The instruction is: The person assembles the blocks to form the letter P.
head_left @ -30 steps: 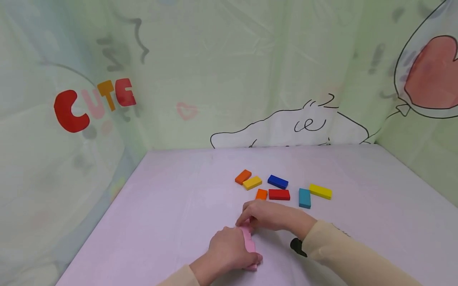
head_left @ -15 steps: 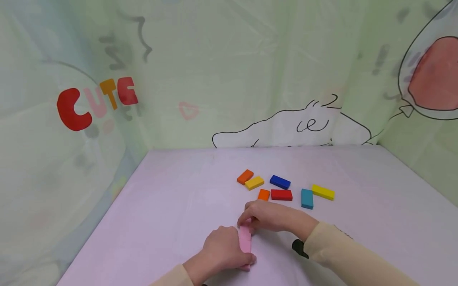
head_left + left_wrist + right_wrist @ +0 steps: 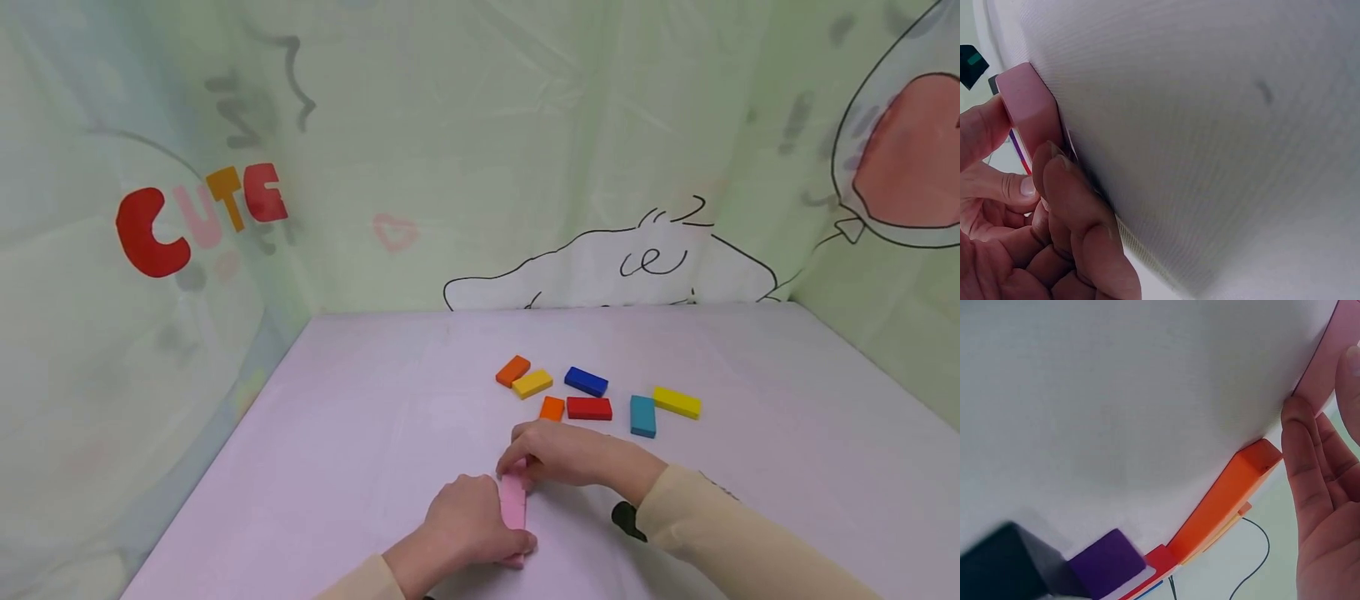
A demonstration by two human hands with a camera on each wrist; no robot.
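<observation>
A narrow row of pink blocks [image 3: 513, 500] lies on the table in front of me, with its right edge fairly even. My left hand [image 3: 468, 518] grips the row from the left, with the thumb across its near end. At the far end, my right hand [image 3: 558, 452] pinches the row between thumb and fingers. The left wrist view has one pink block [image 3: 1027, 103] close up between the thumb and curled fingers. In the right wrist view, fingertips touch the end of a pink block [image 3: 1325, 369]. Hands cover much of the row, so its separate pieces are hard to make out.
Beyond my right hand lie loose blocks: two orange [image 3: 513, 371] [image 3: 552, 408], an amber one [image 3: 532, 384], a blue one [image 3: 587, 382], a red one [image 3: 589, 408], a teal one [image 3: 642, 416] and a yellow one [image 3: 677, 402]. Printed curtains [image 3: 480, 150] enclose the table.
The pink row has shifted and turned slightly left with my left hand, and its stepped right edge has become straighter. My right hand stays at the far end.
</observation>
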